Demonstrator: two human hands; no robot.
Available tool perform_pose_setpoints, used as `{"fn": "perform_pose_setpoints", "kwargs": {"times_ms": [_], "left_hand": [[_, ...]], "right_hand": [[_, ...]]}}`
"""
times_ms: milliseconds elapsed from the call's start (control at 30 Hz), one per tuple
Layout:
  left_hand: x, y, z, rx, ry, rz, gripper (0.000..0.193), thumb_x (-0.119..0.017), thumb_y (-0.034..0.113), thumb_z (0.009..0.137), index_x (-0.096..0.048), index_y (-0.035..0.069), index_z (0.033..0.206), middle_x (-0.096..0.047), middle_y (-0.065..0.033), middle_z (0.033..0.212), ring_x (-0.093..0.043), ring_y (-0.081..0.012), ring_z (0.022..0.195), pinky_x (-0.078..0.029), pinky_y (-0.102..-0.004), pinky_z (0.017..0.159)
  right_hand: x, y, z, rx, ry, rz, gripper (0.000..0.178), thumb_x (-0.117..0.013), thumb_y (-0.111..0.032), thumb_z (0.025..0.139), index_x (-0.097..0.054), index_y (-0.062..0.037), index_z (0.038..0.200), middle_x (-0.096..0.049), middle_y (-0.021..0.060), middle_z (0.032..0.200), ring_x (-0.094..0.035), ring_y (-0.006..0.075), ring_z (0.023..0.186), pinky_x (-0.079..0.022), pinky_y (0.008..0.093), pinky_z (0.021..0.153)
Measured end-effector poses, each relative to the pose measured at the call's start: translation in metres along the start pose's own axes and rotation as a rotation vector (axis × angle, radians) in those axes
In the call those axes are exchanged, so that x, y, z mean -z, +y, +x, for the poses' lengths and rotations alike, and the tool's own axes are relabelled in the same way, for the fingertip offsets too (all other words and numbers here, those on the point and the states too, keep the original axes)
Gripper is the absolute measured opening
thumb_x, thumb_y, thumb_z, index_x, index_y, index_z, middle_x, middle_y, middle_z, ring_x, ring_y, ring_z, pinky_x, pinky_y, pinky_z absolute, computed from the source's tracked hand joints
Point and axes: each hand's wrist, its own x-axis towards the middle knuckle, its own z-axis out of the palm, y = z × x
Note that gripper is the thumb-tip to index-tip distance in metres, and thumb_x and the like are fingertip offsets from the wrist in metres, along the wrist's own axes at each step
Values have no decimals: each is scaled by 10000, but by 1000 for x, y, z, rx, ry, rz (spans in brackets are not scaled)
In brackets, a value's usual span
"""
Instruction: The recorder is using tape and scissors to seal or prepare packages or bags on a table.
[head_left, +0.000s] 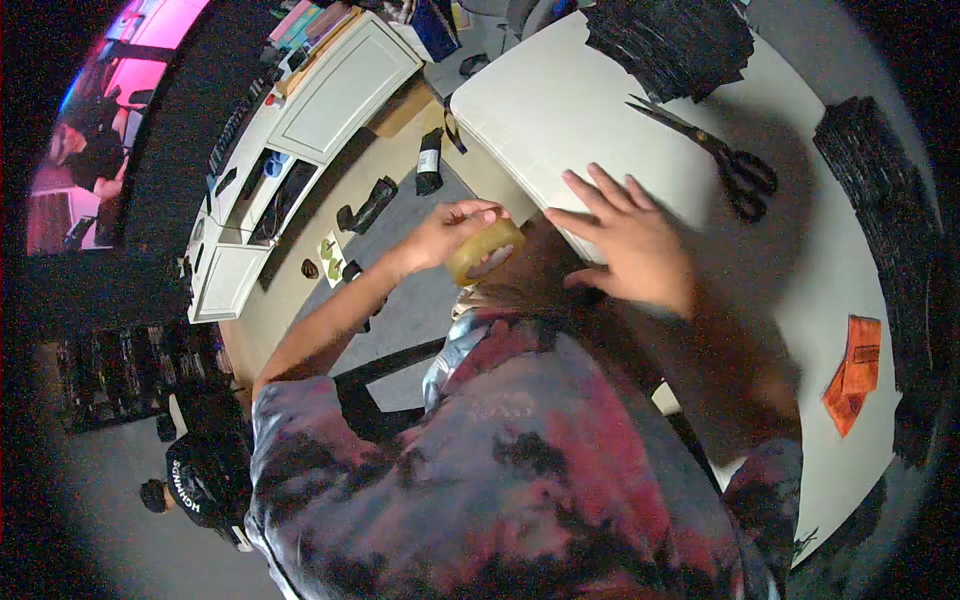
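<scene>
My left hand (455, 232) grips a roll of clear yellowish packing tape (470, 262), held off the near left edge of the white table (540, 110). Its thumb and fingers pinch the roll's upper rim, and the open core faces right. My right hand (635, 240) hovers over or rests on the table's edge with fingers spread and nothing in it; I cannot tell whether it touches the surface. Beyond that hand, a pair of black-handled scissors (745, 175) lies on the tabletop, blades pointing away to the left.
Stacks of black strips (670, 45) lie at the table's far end, more black strips (880, 220) along its right edge. A folded orange piece (855, 375) sits nearby. At left stand a white cabinet (345, 95) and black bundles (428, 165) on the floor; another person (210, 460) is lower left.
</scene>
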Motion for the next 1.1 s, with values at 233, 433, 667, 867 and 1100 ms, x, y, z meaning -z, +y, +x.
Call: {"fn": "perform_pose_setpoints", "kwargs": {"times_ms": [233, 433, 667, 867, 1100], "left_hand": [[-8, -20, 17, -202, -18, 54, 346, -527, 298, 1053, -637, 43, 1260, -691, -51, 1160, -622, -129, 1083, -486, -296, 978], [-9, -36, 11, -185, 33, -11, 355, -532, 309, 1050, -639, 36, 1250, -684, -46, 1176, -618, -133, 1091, -480, -300, 986], [-13, -32, 12, -153, 42, -96, 332, -556, 279, 1043, -658, 22, 1228, -694, -40, 1147, -606, -106, 1061, -475, -273, 963], [-12, -29, 12, -213, 59, -64, 316, -560, 268, 1041, -663, 24, 1213, -702, -43, 1121, -630, -108, 1023, -503, -265, 917], [-10, -27, 13, -227, 39, -42, 301, -563, 252, 1038, -666, 22, 1203, -707, -39, 1086, -630, -101, 1000, -503, -262, 902]], "right_hand": [[36, 132, -74, -439, 167, -45, 391, -608, -122, 895, -588, -49, 1278, -560, 221, 1342, -508, 379, 1285, -417, 462, 1083], [44, 150, -72, -540, 71, -136, 379, -592, 12, 867, -590, -11, 1245, -563, 231, 1323, -522, 408, 1244, -419, 473, 1075], [48, 155, -97, -635, -194, -62, 456, -613, -14, 844, -545, -3, 1295, -550, 231, 1340, -528, 416, 1224, -423, 471, 1071], [49, 144, -105, -525, -188, -203, 533, -674, -77, 836, -491, -15, 1333, -538, 237, 1351, -528, 421, 1221, -419, 480, 1072], [37, 143, -114, -714, -80, 922, 407, -671, -151, 898, -537, -23, 1260, -658, 129, 1059, -658, 267, 956, -545, 383, 868]]}}
